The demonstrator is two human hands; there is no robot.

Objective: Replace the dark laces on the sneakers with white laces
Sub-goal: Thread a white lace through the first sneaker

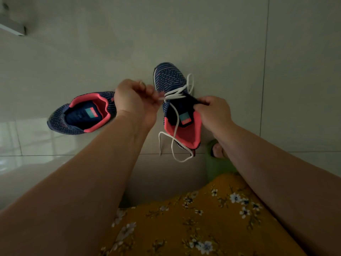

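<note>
The white lace [177, 115] is partly threaded through the sneaker [177, 100] held up at the middle of the frame, right of centre. It crosses several times over the eyelets near the toe end, and its loose lengths trail down across the shoe's dark insole and pink heel lining, looping below the heel. One loop also stands out to the right of the toe. The sneaker is navy knit with a pink collar, toe pointing to the top of the frame.

The left hand [136, 102], just left of that shoe, has its fingers curled and pinches a stretch of the lace at the shoe's left edge, drawing it sideways. The right hand [214, 111] grips the shoe's right side near the tongue and collar, fingers and thumb curled round the edge.

The second sneaker [83, 113] lies on the floor [55, 61] at centre left, opening upward, its toe end hidden behind the left hand; I cannot tell whether it carries a lace.

The floor is pale glossy tile with thin grout lines. At lower right, a foot in a green slipper [217, 163] shows beside the right forearm, and mustard-yellow floral fabric [203, 228] fills the bottom of the frame.
</note>
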